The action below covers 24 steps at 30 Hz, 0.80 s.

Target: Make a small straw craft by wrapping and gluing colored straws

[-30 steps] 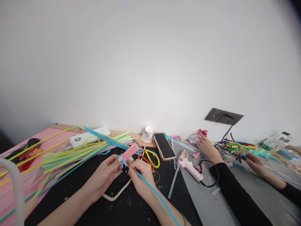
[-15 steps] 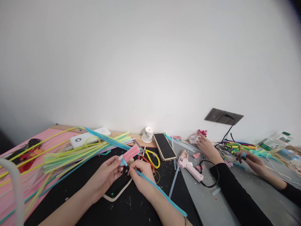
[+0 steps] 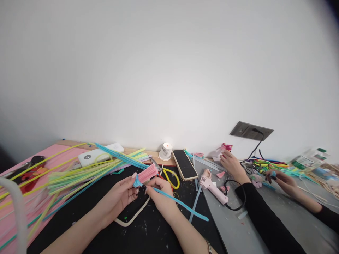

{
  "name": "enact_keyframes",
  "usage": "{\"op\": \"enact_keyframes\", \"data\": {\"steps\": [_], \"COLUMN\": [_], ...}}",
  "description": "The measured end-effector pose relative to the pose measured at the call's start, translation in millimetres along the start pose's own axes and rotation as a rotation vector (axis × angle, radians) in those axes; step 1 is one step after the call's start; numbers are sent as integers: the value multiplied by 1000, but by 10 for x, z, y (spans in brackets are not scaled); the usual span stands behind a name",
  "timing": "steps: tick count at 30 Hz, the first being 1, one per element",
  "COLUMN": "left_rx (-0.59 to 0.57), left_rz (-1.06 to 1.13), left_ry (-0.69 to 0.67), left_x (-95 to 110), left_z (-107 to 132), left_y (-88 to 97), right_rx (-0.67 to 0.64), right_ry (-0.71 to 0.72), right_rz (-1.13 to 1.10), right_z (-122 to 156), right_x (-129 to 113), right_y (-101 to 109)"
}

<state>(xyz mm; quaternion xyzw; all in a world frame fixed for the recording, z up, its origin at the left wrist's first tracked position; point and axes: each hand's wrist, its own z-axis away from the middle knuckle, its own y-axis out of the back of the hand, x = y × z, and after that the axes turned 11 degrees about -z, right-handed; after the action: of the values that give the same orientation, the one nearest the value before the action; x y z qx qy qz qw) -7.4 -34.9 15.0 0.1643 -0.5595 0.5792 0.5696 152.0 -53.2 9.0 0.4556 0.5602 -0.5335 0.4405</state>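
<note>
My left hand point(image 3: 120, 195) is closed around the lower end of a bundle of pink pipe cleaners point(image 3: 147, 173), which points up and to the right. A blue pipe cleaner point(image 3: 182, 204) wraps round that lower end, just by my left fingertips. Close beside it, my right hand point(image 3: 160, 194) pinches the blue strand, whose long free tail passes over my right wrist and sticks out to the right. Below my hands a bent cream strip point(image 3: 132, 219) lies on the black mat point(image 3: 106, 233).
Loose pastel pipe cleaners point(image 3: 87, 176) spread over the left side. Yellow-handled pliers point(image 3: 171, 178), a phone point(image 3: 185, 165) and a paper cup point(image 3: 166, 151) stand or lie behind my hands. Right of them is a pink glue gun point(image 3: 212, 187), near a co-worker's black-sleeved arm point(image 3: 262, 211).
The tail of the blue pipe cleaner has swung upward. More blue wrap shows at the bundle's lower end. Both my hands stay almost in place.
</note>
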Motion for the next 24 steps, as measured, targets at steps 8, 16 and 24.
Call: {"op": "enact_keyframes", "data": {"steps": [8,16,24], "left_rx": [-45,-90,-106], "left_rz": [13,13,-25], "left_ry": [34,96,155], "left_x": [-20,4,28], "left_z": [-21,9,41], "left_y": [10,-39,-45], "right_rx": [24,-51,-106], "right_ry": [114,171,107], "right_rz": [-23,-88,-198], "right_z": [0,4,32], "right_x": [-74,-36,-78], "right_y": [-7,29,-16]}}
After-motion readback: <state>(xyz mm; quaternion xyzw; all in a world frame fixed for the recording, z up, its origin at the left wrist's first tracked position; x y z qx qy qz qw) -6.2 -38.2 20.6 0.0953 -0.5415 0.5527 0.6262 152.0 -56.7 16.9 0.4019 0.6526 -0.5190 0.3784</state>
